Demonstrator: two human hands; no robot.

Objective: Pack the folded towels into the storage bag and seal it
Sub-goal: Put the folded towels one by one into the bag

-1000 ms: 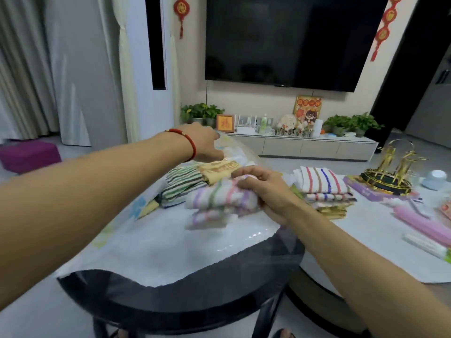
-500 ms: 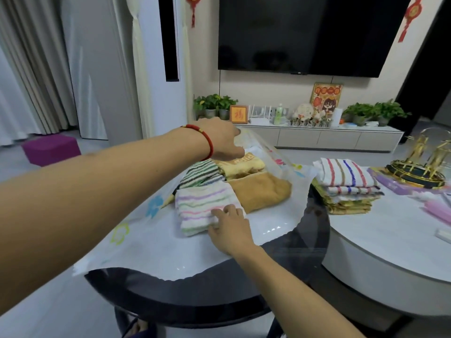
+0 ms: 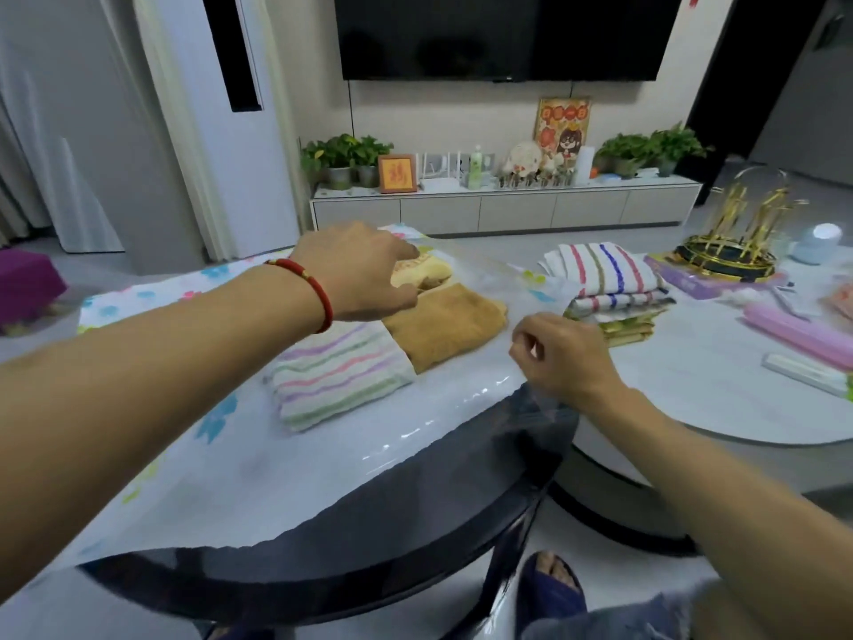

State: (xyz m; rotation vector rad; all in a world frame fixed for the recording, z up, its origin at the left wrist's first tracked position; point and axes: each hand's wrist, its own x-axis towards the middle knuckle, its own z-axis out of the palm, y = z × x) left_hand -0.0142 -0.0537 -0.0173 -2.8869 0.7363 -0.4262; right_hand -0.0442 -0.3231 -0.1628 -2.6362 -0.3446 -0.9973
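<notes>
The left hand holds up the upper film of the storage bag, its grip closed on the plastic at the far mouth, though the fingertips are hidden. The right hand has let go of the pastel-striped towel it was pressing half a second ago and now hangs loosely curled and empty just beside the bag's right edge. That towel now lies inside, beside the brown towel and a yellow one, so one more is packed. A stack of striped towels waits on the white tabletop; the bag rests on a dark round tabletop. Beyond are a television, a low cabinet with plants, and a gold ornament.
</notes>
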